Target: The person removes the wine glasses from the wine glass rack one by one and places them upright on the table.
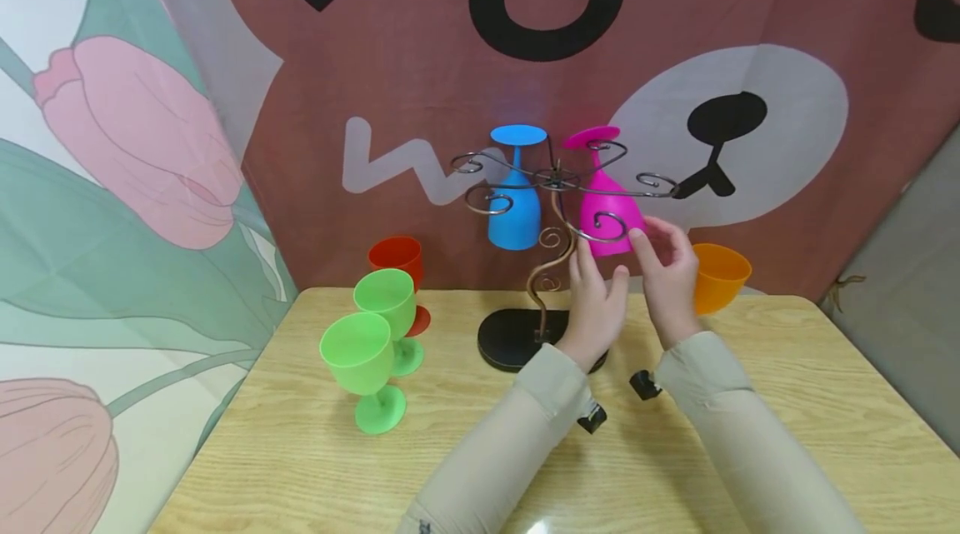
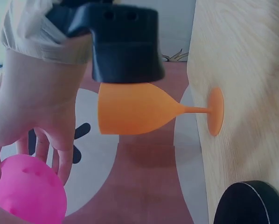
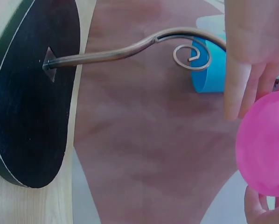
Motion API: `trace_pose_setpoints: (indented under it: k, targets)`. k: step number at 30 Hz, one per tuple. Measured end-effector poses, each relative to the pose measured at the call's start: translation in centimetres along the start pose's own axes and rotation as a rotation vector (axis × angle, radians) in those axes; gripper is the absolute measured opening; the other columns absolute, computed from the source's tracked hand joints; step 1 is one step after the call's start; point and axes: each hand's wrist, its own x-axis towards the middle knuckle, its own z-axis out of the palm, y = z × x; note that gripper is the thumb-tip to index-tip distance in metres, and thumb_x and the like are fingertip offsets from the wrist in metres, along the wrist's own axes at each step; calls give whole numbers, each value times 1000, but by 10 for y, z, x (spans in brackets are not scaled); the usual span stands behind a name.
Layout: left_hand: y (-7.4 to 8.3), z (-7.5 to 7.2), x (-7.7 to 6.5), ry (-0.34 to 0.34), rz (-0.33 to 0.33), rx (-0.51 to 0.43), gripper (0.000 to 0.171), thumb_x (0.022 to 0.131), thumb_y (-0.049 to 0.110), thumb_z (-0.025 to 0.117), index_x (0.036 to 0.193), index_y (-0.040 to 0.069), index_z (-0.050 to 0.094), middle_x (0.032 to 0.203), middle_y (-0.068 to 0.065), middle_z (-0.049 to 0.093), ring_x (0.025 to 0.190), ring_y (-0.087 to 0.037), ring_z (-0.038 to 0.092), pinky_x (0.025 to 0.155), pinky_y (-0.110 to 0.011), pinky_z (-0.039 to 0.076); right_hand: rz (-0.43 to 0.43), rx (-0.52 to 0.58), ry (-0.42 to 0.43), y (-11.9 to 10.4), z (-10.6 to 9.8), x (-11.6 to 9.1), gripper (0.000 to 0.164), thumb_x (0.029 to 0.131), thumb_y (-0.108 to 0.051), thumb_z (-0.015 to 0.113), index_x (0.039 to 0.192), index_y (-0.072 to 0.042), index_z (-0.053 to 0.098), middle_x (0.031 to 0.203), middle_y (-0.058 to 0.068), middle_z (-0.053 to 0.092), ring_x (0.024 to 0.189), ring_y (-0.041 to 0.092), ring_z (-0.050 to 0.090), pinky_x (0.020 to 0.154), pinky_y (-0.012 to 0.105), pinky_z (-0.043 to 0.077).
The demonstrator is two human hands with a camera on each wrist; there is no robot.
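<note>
In the head view a pink goblet hangs upside down and tilted at the right of a wire goblet rack, its foot above the wires. My right hand holds its bowl from the right, thumb in front and fingers behind, also visible in the left wrist view. My left hand reaches up to the bowl's lower left side with its fingers fairly straight; in the right wrist view they lie alongside the pink bowl. A blue goblet hangs upside down at the rack's left, upright and untouched.
Two green goblets and a red goblet stand on the wooden table at left. An orange goblet stands behind my right hand. The rack's black base rests near the table's back edge, before a printed cloth.
</note>
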Motion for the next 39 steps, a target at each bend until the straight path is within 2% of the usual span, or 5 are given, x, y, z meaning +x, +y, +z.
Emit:
trace_pose_setpoints:
  k: [4, 10, 15, 29, 39]
  targets:
    - [1, -1, 1, 5, 31, -11, 71, 104, 17, 53, 162, 5, 12, 163, -14, 21, 148, -25, 29, 121, -43, 28, 64, 29, 5, -4, 1, -1, 43, 100, -36, 64, 136, -14, 58, 124, -3, 58, 114, 13, 53, 100, 23, 47]
    - [4, -4, 3, -15, 97, -58, 67, 105, 15, 49, 162, 7, 14, 165, -10, 17, 150, -18, 23, 122, -37, 24, 148, 280, 8, -13, -1, -2, 32, 101, -28, 65, 128, -15, 57, 119, 1, 56, 104, 16, 58, 87, 18, 54]
    - [1, -7, 2, 22, 164, -67, 55, 106, 13, 44, 158, 3, 27, 161, -16, 27, 148, -22, 29, 121, -36, 27, 191, 330, -77, -14, -7, -10, 42, 103, -29, 60, 141, -15, 47, 128, 0, 49, 110, 16, 58, 84, 19, 56]
    - [-12, -22, -4, 39, 350, -43, 38, 109, 10, 40, 142, -3, 53, 144, -16, 51, 138, -26, 44, 116, -32, 36, 99, 433, -217, -5, -29, -20, 41, 106, -21, 55, 144, -10, 51, 130, 1, 53, 106, 12, 62, 80, 25, 59]
    - [-16, -33, -7, -62, 304, -109, 39, 110, 16, 43, 146, 3, 53, 150, -12, 49, 139, -20, 45, 105, -27, 47, 123, 440, -303, -4, -42, -22, 43, 108, -23, 50, 148, -9, 51, 131, 1, 56, 103, 13, 63, 80, 27, 59]
